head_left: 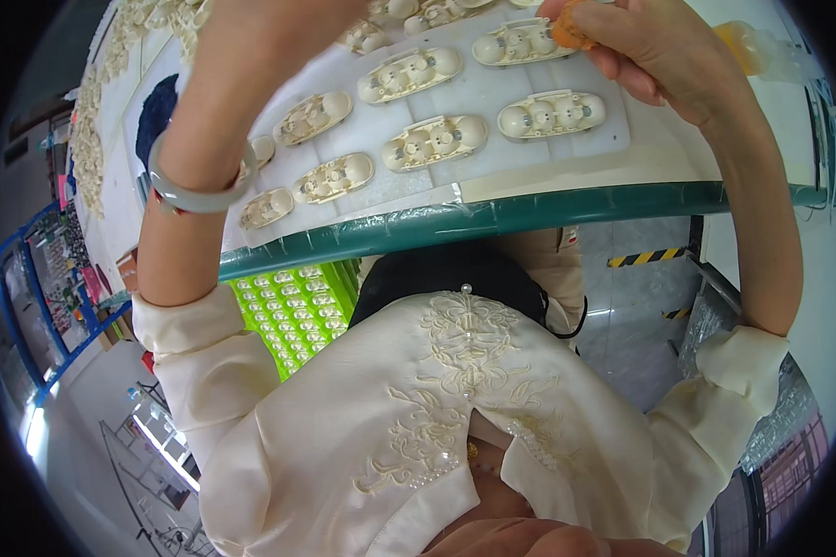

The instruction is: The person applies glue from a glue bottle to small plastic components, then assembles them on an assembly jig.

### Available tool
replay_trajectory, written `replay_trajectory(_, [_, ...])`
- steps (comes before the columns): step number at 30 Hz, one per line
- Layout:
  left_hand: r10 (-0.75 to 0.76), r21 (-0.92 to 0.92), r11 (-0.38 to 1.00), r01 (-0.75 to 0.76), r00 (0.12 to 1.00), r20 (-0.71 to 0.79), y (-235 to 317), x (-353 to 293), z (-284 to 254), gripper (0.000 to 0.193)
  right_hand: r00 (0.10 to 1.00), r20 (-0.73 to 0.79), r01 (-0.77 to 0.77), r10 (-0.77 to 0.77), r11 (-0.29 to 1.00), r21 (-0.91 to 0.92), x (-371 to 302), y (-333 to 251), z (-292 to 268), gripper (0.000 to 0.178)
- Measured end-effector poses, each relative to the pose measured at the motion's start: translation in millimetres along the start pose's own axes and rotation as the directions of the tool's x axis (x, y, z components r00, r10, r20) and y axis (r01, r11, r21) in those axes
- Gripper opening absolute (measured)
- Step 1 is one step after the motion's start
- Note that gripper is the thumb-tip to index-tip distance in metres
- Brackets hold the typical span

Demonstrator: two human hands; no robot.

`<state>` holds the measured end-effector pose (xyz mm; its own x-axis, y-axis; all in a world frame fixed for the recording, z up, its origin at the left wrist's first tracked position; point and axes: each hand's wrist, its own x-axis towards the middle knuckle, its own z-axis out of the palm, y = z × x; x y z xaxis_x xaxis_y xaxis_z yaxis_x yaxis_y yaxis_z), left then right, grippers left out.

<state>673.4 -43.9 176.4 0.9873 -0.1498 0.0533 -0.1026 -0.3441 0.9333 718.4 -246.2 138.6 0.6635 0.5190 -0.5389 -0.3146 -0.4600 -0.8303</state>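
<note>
My right hand (646,51) is at the top right, its thumb and fingers pinched on a small orange piece, like a sponge (571,26). Directly beside that piece is a cream oval plastic shell part (515,43) with rounded domes in it. My left hand (283,23) reaches over the upper left, and the top edge cuts off its fingers. Several more cream shell parts (409,74) lie in rows on a white board (613,135) beneath and between my hands. A pale bangle (200,197) circles my left wrist.
The table's green front edge (492,215) curves before me. Loose cream parts (88,139) are heaped at the far left, near a dark blue cloth (155,121). Below the edge sits a bright green tray (344,288) of small parts. A yellowish bottle (741,48) lies at upper right.
</note>
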Motion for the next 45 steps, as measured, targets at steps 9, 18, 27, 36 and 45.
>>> replay_trajectory(9, [-0.042,0.094,0.995,0.028,0.987,0.157,-7,-17,15,0.012,1.0,-0.011,0.024,-0.026,0.987,-0.157,-9,-15,0,0.013])
replay_trajectory(18, [-0.188,0.022,0.981,0.191,0.93,0.316,14,-7,-8,0.012,0.992,-0.095,-0.123,0.08,0.709,-0.694,-11,-64,23,0.012])
replay_trajectory(27, [0.079,0.068,0.993,-0.093,0.979,0.188,-16,-20,5,0.01,0.991,0.12,0.026,0.066,0.771,-0.636,11,-65,14,0.012])
replay_trajectory(36, [0.13,0.036,0.99,-0.138,0.976,0.174,-20,-18,12,0.006,0.954,0.288,0.065,0.081,0.884,-0.463,16,-54,-6,0.013])
replay_trajectory(45, [0.223,0.185,0.948,-0.259,0.955,0.194,-19,-16,17,0.008,0.943,0.178,-0.211,0.282,0.918,-0.336,2,-66,-2,0.012])
